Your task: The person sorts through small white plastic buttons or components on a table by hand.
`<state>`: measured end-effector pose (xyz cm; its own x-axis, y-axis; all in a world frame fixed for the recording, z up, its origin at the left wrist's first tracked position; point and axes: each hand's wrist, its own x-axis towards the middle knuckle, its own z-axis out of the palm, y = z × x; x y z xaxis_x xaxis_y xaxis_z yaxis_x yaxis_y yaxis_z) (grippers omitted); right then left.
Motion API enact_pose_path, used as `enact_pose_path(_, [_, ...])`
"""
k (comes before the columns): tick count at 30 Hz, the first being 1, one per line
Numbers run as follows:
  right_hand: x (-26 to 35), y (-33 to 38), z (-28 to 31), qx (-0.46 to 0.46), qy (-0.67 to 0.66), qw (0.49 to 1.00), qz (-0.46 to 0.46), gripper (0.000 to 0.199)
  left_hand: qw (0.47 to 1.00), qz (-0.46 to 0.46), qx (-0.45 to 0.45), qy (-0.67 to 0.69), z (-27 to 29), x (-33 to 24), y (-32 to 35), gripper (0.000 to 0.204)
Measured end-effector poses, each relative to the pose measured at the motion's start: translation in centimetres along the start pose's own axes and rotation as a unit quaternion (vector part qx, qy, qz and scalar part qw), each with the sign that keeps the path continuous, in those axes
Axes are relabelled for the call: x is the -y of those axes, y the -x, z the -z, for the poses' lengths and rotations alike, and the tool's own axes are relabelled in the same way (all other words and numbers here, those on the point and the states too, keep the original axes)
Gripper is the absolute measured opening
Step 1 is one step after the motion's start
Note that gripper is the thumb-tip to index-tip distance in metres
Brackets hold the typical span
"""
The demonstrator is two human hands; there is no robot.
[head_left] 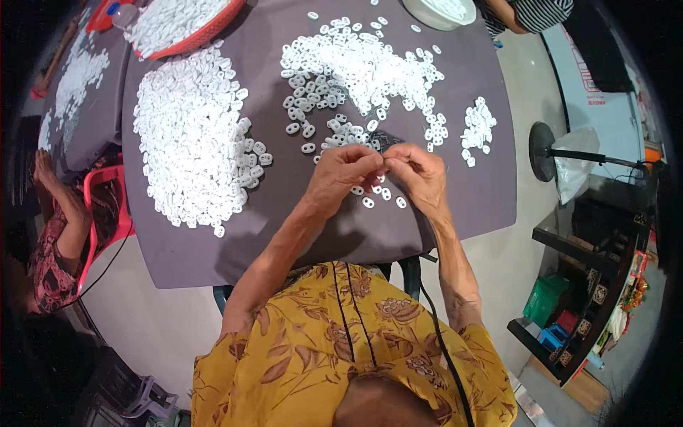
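Fingers of left hand (346, 171) and right hand (418, 173) meet, pinched together on small white plastic pieces (375, 162) above the grey table (299, 220).

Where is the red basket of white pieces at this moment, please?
In the head view the red basket sits at the table's far left edge, just beyond the large pile of white pieces, well away from both hands.

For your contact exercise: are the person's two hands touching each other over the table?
Touching. The head view shows the left hand and right hand meeting at the fingertips, no gap visible, above small white plastic pieces on the grey table.
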<state>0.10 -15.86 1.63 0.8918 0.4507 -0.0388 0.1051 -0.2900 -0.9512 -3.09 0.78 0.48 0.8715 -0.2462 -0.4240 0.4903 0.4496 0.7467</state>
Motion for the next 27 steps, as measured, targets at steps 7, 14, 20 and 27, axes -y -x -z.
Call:
enact_pose_path(7, [-1.5,0.0,0.2,-0.104,-0.137,0.985,-0.033,0.008,0.642,-0.325,-0.287,-0.632,3.2,-0.7,-4.1,0.017])
enact_pose_path(14, [-1.8,0.3,0.1,-0.088,-0.051,0.993,-0.054,0.008,0.617,-0.309,-0.286,-0.665,3.6,-0.1,-5.9,0.015])
enact_pose_path(20, [-1.0,-0.7,0.9,-0.103,-0.013,0.993,-0.054,0.008,0.702,-0.355,-0.216,-0.578,2.1,-0.6,-6.0,0.010])
enact_pose_path(27, [2.4,-2.4,2.6,-0.115,-0.051,0.992,0.001,0.007,0.981,-0.184,0.000,0.067,-2.9,-2.7,-3.2,0.013])
